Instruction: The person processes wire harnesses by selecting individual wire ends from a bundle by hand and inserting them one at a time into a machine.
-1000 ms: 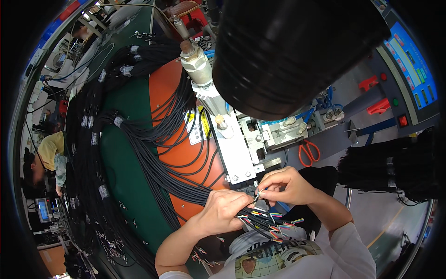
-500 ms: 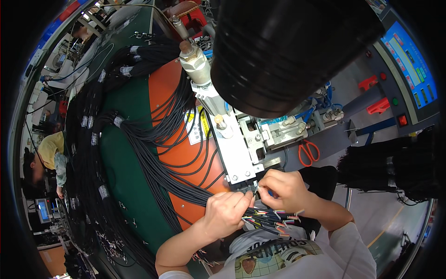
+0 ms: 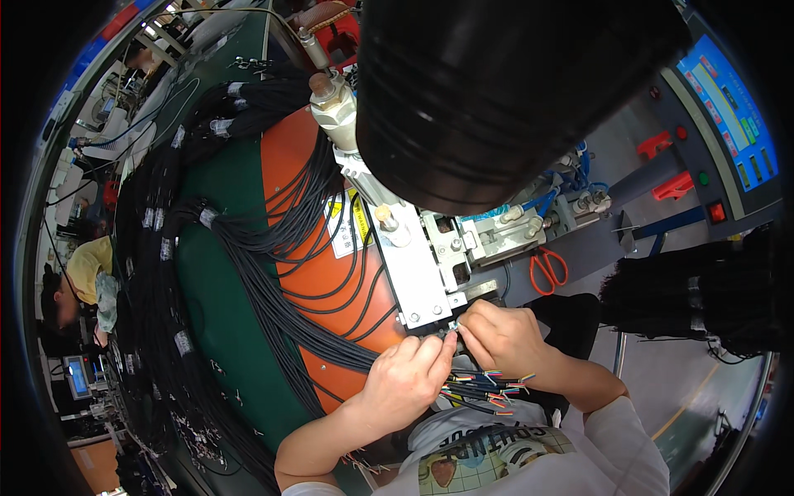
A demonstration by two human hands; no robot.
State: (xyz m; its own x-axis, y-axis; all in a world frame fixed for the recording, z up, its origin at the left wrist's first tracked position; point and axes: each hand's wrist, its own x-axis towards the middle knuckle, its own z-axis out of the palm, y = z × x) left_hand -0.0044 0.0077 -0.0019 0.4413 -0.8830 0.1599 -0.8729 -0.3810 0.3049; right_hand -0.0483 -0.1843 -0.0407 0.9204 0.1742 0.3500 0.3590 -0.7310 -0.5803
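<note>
My left hand (image 3: 407, 379) is closed, its fingertips pinched together just in front of the machine's white metal head (image 3: 415, 285). What it pinches is hidden by the fingers. Opposite it, my right hand (image 3: 506, 337) pinches at a small whitish piece (image 3: 453, 326) under the head's front end, too small to name. The fingertips of the two hands almost meet there. Black cables (image 3: 331, 335) run from the left beneath my left hand. Their stripped ends (image 3: 488, 388), with several coloured wires, stick out below my hands, over my lap.
A large black cylinder (image 3: 513, 99) hangs over the machine. Orange-handled scissors (image 3: 548, 271) lie right of it. Thick cable bundles (image 3: 149, 273) cover the green table (image 3: 207, 331). A screen panel (image 3: 732, 116) stands far right, near another hanging black bundle (image 3: 686, 302). Another person (image 3: 87, 273) sits far left.
My left hand has shifted slightly up and right, its fingertips closer to the machine's head. My right fingertips have moved a little at the small piece. The stripped cable ends have shifted slightly.
</note>
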